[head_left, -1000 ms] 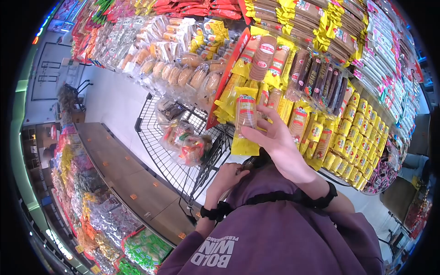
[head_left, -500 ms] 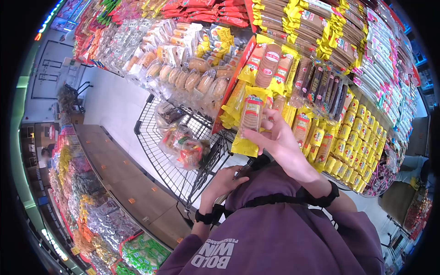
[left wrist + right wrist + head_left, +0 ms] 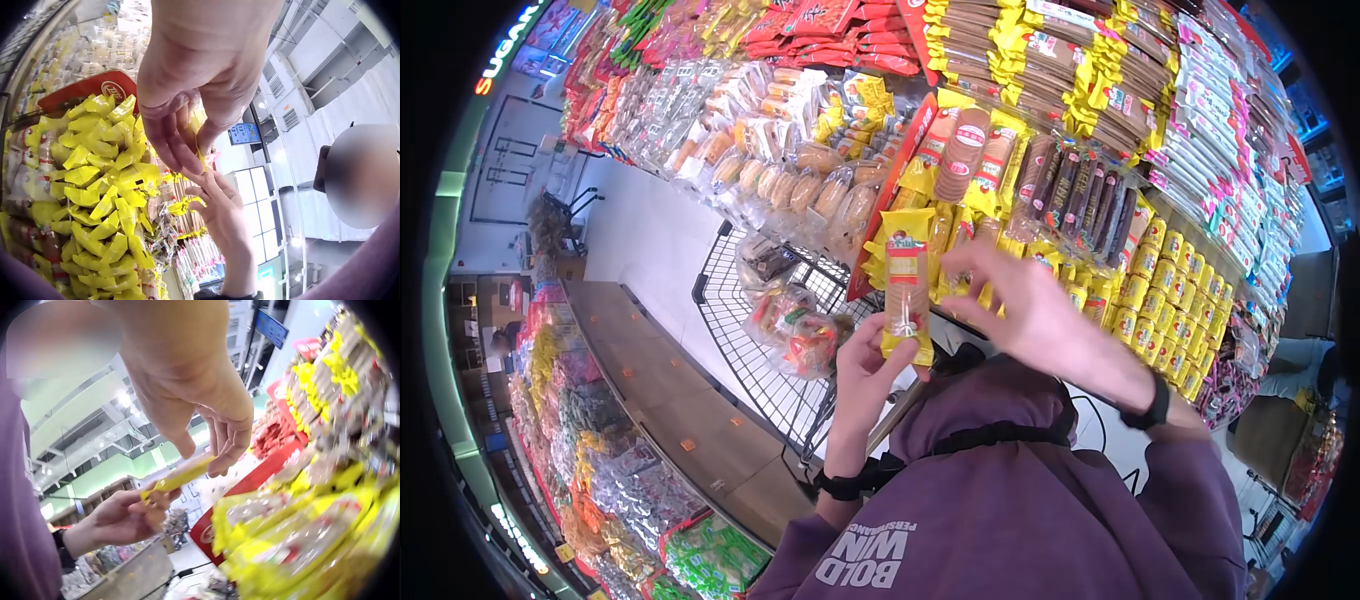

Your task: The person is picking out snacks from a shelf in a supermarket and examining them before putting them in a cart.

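In the head view, my left hand [image 3: 863,368] pinches the lower end of a yellow packet of stacked brown discs [image 3: 908,280] between thumb and fingers. The packet stands upright, its label towards me. Just to its right hovers my right hand [image 3: 1030,305], fingers loosely bent and apart from the packet in this view. In the right wrist view, its fingertips overlap the packet's far end, while the left hand [image 3: 125,519] supports the near end from below. Behind both hands lie similar yellow packets [image 3: 965,150] on the display.
A black wire shopping cart [image 3: 725,300] holding bagged goods [image 3: 795,325] stands left of my hands. Wrapped buns [image 3: 800,185], dark wrapped sticks [image 3: 1080,190] and small yellow rolls [image 3: 1165,295] fill the display. A red divider [image 3: 890,200] separates buns from packets. A brown ledge [image 3: 690,400] runs at the left.
The left hand has risen from beside the cart and taken the packet's lower end. My right hand has let go and moved right. The packet has shifted left.
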Demonstrator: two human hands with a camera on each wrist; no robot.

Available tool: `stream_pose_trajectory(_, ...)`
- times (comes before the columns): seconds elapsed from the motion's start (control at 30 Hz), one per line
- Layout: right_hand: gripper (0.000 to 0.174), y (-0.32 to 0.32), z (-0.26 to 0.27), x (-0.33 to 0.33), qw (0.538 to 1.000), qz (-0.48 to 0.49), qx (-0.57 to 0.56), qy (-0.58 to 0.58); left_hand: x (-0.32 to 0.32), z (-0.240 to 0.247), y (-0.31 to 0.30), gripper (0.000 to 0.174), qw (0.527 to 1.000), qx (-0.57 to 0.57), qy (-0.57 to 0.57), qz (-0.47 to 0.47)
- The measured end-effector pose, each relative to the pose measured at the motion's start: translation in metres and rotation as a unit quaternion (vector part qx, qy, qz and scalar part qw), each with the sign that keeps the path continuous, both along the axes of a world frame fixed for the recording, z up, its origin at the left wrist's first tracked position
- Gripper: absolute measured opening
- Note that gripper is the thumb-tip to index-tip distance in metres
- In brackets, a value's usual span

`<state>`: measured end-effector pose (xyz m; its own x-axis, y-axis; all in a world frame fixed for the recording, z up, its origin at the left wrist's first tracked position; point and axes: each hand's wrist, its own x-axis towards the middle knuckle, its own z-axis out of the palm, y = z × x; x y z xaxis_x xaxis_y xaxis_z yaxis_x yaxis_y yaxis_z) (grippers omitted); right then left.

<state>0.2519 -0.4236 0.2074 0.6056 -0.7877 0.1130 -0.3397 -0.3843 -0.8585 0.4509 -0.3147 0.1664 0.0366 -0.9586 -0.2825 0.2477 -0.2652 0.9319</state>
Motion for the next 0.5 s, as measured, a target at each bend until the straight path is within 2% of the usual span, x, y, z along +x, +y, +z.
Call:
stream_pose_trajectory(0.1,0.028,-0.052,0.024,-0.015,0.983,0.014,-0.156,0.095,-0.002,-0.001,-0.007,0.028,1.0,-0.012,-0.026,0.012)
stream_pose_trajectory(0.2,0.025,-0.113,0.02,-0.01,0.929,0.097,-0.338,0.119,-0.006,0.001,-0.016,0.027,0.999,-0.014,-0.048,0.01)
stream_pose_trajectory(0.27,0.025,-0.15,-0.005,-0.001,0.894,0.17,-0.38,0.166,-0.007,-0.002,-0.02,0.027,0.998,-0.02,-0.055,0.007)
stream_pose_trajectory(0.37,0.037,-0.176,-0.025,0.015,0.877,0.236,-0.329,0.259,-0.009,0.002,-0.02,0.028,0.998,-0.024,-0.061,0.003)
stream_pose_trajectory(0.5,0.04,-0.185,-0.029,0.024,0.858,0.228,-0.363,0.282,-0.01,0.003,-0.016,0.029,0.996,-0.034,-0.08,0.009)
